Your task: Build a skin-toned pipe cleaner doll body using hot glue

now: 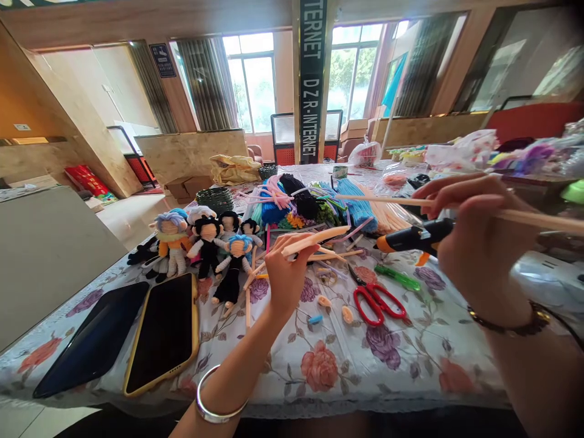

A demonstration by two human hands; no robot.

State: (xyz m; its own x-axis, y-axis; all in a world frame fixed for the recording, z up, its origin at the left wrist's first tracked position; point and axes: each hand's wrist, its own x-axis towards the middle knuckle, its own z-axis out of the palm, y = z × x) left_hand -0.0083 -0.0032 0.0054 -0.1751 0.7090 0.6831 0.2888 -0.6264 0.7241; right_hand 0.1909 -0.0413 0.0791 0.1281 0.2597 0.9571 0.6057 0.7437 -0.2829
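My left hand (287,274) is closed on a short, folded bunch of peach pipe cleaners (316,239) above the middle of the table. Between the fingers of my right hand (479,225), raised at the right, is one long peach pipe cleaner (378,199). It runs leftward and past the right edge of the picture. A black glue gun (410,237) with an orange nozzle shows beside my right palm; whether the palm touches it I cannot tell. Red-handled scissors (378,302) lie below, near a green cutter (396,277) and small peach coils (347,314).
Several pipe-cleaner dolls (207,243) stand together at the left. A yellow-cased tablet (164,334) and a dark flat slab (93,337) lie in front of them. Behind are heaped coloured pipe cleaners (360,207), a dark green basket (214,199) and plastic bags (465,149).
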